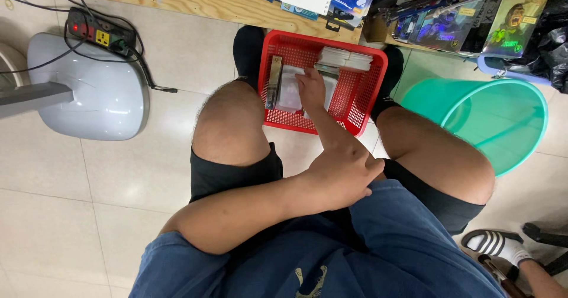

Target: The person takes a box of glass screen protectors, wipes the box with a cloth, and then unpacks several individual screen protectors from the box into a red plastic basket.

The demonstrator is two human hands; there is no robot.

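Down between the seated person's knees, a red basket (361,105) sits on the tiled floor, and the right hand (312,88) reaches into it, fingers bent down onto a clear plastic sleeve (290,91) lying flat inside; whether that grip has closed on the sleeve or only presses it, I cannot tell. Just left of the sleeve a narrow metal strip (273,82) lies lengthwise, and a stack of white cards (346,58) rests at the basket's far end. The left hand (343,171) is loosely curled around the right forearm, holding nothing else. A green bucket (497,120) stands right of the basket, and a power strip (100,33) lies by a grey fan base (94,91) at left.
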